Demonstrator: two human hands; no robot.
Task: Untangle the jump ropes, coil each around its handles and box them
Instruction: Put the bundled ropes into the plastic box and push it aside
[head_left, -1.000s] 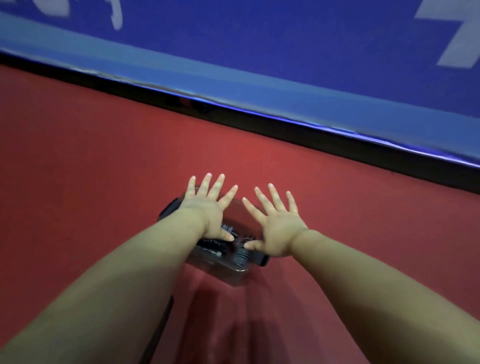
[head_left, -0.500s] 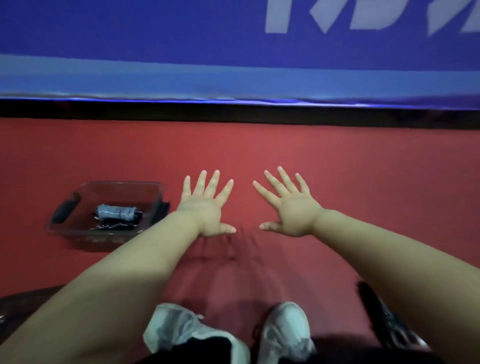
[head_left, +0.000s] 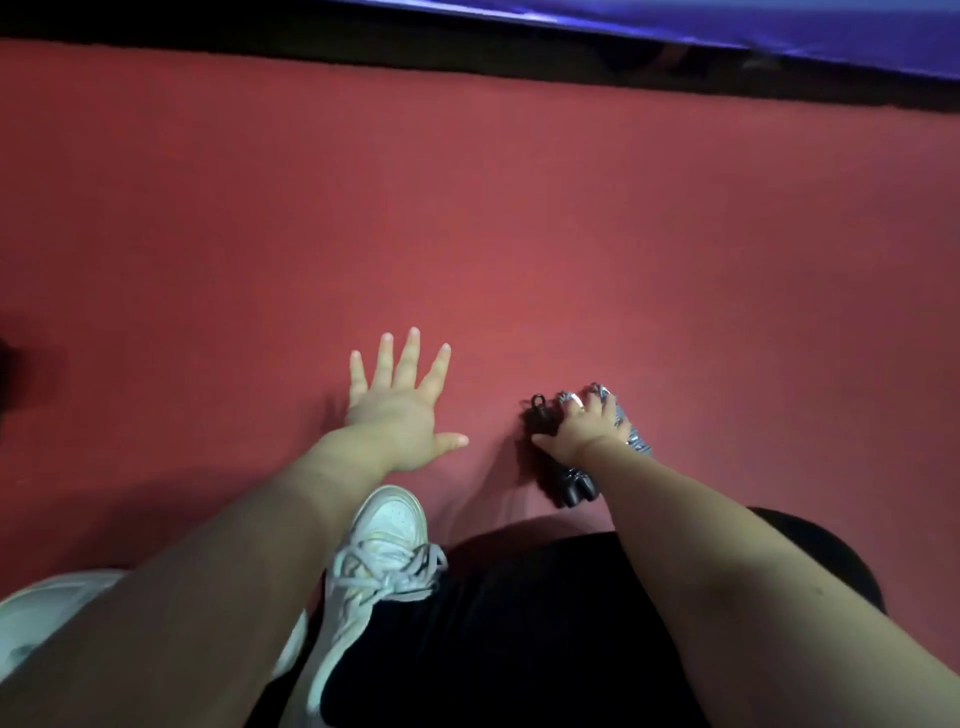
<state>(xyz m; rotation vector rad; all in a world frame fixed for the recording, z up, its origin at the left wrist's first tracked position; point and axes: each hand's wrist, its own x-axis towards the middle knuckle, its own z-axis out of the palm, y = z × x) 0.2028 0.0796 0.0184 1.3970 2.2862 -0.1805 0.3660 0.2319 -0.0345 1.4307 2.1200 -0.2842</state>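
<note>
Chiefly, red floor (head_left: 519, 234): most of the frame is filled by it; no loose rope is seen on it and no box is shown, so boxing is judged outstanding. Blue padding (head_left: 779, 26): upper right edge. Black trouser leg (head_left: 519, 623) and white sneaker (head_left: 384, 535): lower centre, close beside the reach. Left hand (head_left: 400, 405): centre, fingers spread, nothing held. Right hand (head_left: 582, 431): right of centre, fingers curled over a coiled jump rope (head_left: 571, 488), already wound around its black handles, lying on the floor.
</note>
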